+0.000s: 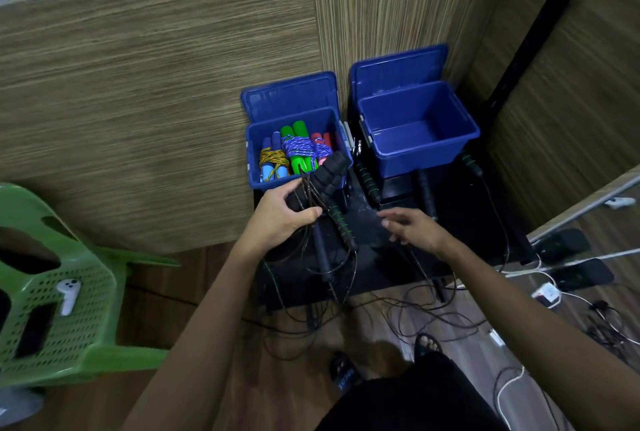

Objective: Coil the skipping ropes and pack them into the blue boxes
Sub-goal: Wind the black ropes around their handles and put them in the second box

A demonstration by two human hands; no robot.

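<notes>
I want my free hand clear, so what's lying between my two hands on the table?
In the head view, a green-ringed black handle lies between the left hand and right hand.

Single head-worn wide-angle view, looking steeply down and forward.

The camera sits above the person's own forearms, which rise from the bottom edge toward mid-frame, where the left hand point(284, 214) and right hand point(414, 228) work close below the lens. The two blue boxes point(420, 150) lie just above centre, further off. Wide-angle bending curves the wood-grain wall point(156, 84) across the upper half; a green chair point(62, 295) occupies the lower left, floor cables point(519, 271) the lower right.
</notes>
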